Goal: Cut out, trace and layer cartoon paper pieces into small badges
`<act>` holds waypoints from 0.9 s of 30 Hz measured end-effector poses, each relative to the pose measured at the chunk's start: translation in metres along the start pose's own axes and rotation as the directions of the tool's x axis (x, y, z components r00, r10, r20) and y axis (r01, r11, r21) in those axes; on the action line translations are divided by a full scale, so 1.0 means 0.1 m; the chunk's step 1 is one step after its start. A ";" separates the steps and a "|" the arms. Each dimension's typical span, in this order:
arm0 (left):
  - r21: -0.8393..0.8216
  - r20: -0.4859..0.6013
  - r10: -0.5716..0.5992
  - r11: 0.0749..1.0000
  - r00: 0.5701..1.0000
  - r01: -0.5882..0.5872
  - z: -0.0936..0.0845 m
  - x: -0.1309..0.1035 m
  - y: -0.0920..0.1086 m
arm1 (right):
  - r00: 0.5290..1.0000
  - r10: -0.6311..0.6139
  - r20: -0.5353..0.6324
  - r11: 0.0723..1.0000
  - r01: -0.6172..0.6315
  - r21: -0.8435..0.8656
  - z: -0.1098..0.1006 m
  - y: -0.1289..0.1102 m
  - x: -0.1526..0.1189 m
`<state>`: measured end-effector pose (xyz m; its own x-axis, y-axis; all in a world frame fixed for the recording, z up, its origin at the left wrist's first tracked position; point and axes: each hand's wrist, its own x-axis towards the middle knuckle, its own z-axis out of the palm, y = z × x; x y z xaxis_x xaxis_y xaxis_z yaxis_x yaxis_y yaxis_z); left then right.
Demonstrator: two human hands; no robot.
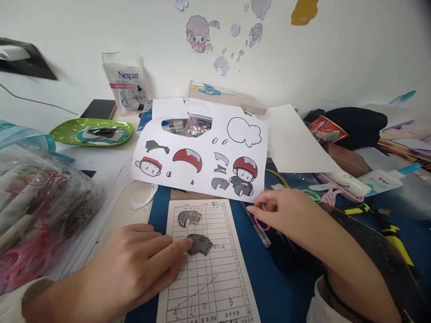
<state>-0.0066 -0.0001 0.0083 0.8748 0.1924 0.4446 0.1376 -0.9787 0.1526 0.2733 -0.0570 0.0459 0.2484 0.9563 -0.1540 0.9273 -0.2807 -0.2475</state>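
My left hand (134, 264) reaches over a lined form pad (208, 278), its extended fingertips touching the left edge of a dark grey paper cutout (200, 245). Above that piece on the pad lies another grey cutout (189, 218) with a pale patch. My right hand (281, 208) is bent at the right, thumb and index finger curled toward each other near the lower right corner of a printed white sheet (202, 175). Whether they pinch anything is unclear. The sheet shows red-capped cartoon parts and has a cut-out opening near its top.
A green plate (57, 132) with paper pieces stands at the back left, below a Nexcare bag (126, 85). A clear bag (40, 215) with pink scissors fills the left. Pens (261, 231), a yellow-black tool (397, 242) and a bottle (380, 180) lie at the right.
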 end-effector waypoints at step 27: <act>0.013 -0.090 -0.106 0.994 0.990 0.107 -0.04 0.01 0.06 | 0.882 -0.350 0.315 0.812 0.119 0.571 -0.04 -0.20 -0.27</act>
<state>-0.0073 -0.0054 0.0132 0.8098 0.3004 0.5040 0.2364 -0.9532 0.1883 0.2494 -0.0765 0.0584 -0.1938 0.9163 -0.3505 0.6231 -0.1610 -0.7654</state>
